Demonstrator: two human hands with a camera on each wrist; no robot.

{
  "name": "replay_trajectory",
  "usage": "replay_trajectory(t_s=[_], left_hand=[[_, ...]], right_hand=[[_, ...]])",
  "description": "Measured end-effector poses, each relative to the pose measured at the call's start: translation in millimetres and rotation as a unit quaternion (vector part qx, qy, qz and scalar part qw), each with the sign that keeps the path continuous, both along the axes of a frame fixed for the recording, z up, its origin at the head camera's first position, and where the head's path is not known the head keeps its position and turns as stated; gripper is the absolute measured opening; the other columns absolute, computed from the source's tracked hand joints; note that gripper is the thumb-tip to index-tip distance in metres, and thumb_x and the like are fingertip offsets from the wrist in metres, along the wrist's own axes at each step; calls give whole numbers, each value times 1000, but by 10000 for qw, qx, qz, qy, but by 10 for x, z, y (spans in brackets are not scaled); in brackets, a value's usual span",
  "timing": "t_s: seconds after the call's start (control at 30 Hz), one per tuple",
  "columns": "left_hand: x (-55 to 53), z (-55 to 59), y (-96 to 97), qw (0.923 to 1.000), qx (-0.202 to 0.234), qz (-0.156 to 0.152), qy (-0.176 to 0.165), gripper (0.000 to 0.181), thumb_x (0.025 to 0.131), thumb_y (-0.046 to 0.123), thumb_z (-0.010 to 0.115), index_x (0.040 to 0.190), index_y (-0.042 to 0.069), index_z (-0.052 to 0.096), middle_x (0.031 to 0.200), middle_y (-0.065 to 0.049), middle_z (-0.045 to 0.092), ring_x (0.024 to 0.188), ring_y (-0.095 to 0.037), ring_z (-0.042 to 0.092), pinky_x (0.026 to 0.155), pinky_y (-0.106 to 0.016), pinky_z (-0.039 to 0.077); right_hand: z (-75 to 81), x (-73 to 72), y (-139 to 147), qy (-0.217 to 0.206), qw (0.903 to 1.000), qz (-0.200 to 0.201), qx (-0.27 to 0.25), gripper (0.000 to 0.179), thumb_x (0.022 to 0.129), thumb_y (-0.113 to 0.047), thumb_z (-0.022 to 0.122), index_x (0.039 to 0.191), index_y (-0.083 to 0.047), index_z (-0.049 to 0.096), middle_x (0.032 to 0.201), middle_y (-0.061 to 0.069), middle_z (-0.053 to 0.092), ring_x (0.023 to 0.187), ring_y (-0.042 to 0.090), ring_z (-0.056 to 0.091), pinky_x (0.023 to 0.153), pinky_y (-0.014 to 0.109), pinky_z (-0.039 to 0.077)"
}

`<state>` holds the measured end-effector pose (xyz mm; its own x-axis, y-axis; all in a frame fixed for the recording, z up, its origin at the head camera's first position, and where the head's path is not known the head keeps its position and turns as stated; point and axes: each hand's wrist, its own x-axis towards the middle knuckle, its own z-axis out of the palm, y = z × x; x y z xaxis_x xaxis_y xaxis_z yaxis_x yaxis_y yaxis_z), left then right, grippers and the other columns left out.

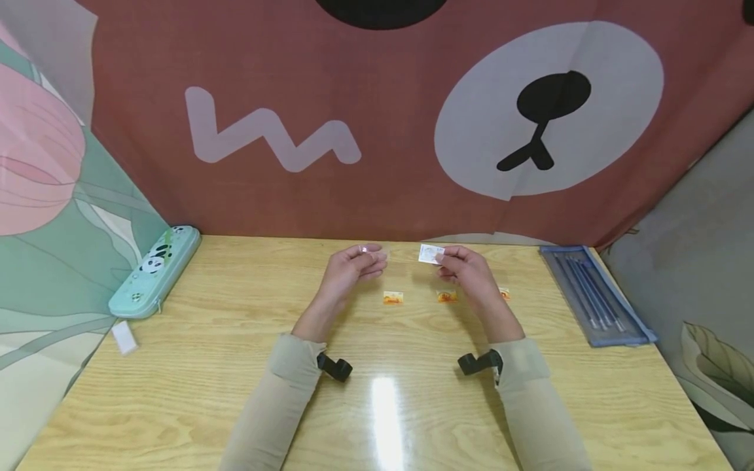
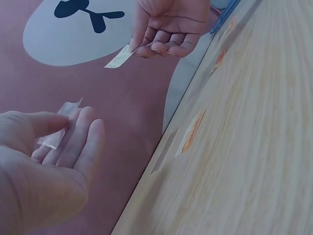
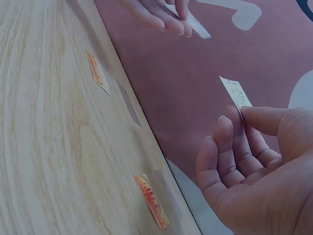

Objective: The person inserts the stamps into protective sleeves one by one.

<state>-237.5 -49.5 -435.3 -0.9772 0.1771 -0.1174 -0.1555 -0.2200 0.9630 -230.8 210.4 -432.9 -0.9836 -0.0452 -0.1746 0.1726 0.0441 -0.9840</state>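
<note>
Between thumb and fingers, my left hand [image 1: 351, 268] pinches a small clear plastic sleeve [image 2: 59, 132], which looks transparent and flat. Across from it, my right hand [image 1: 471, 271] holds a small white printed card [image 1: 431, 254] by one edge, thumb on top. Both hands are raised above the table's far side, apart from each other. Below them on the wood lie small orange-and-white cards: one [image 1: 393, 298] between the hands, one [image 1: 447, 296] under the right hand, and one [image 1: 504, 294] partly hidden by the right wrist.
A mint panda pencil case [image 1: 156, 271] lies at the far left of the table [image 1: 206, 399], with a white eraser-like block [image 1: 124, 337] near it. At the right is a blue mesh pouch [image 1: 595, 294] with pencil-like sticks inside. A printed curtain [image 1: 330, 196] hangs behind the table.
</note>
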Motion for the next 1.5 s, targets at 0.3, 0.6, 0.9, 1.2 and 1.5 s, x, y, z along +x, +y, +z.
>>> replay_trajectory(t_s=[0.3,0.6,0.9,1.2,1.5], left_hand=[[17,17,24,10000,21,-10,-30,32,98,7,66,124,-12,63,96,-6,79,86,-12,77,84,-32,63],[25,5,56,9999,42,-128,-104,31,99,13,66,115,-14,64,82,-1,77,79,-12,76,81,-30,63],[33,0,88,9997,53,-199,-161,32,99,11,66,118,-14,64,83,-2,78,79,-12,76,80,-30,64],[32,-18,128,9996,110,-243,-103,31,98,9,66,119,-14,66,78,-2,76,75,-12,76,78,-30,64],[32,-47,140,9995,140,-258,-108,33,98,10,67,120,-15,65,78,-2,77,75,-12,76,78,-29,64]], right_hand=[[43,31,-45,57,9999,38,-102,17,100,-22,65,109,-9,58,89,-5,65,80,9,65,87,32,60],[60,46,-111,146,9993,252,-229,18,101,-18,64,111,-4,57,86,-6,65,78,9,64,83,32,59],[84,70,-191,212,9994,240,-105,18,100,-17,64,110,-4,58,87,-5,65,78,8,64,83,32,60],[114,88,-300,354,9992,-33,-181,17,98,-12,66,109,-2,59,81,-8,68,73,6,64,78,27,61],[121,107,-378,380,9988,-259,-136,21,97,-13,67,110,2,59,80,-7,69,71,6,63,74,22,59]])
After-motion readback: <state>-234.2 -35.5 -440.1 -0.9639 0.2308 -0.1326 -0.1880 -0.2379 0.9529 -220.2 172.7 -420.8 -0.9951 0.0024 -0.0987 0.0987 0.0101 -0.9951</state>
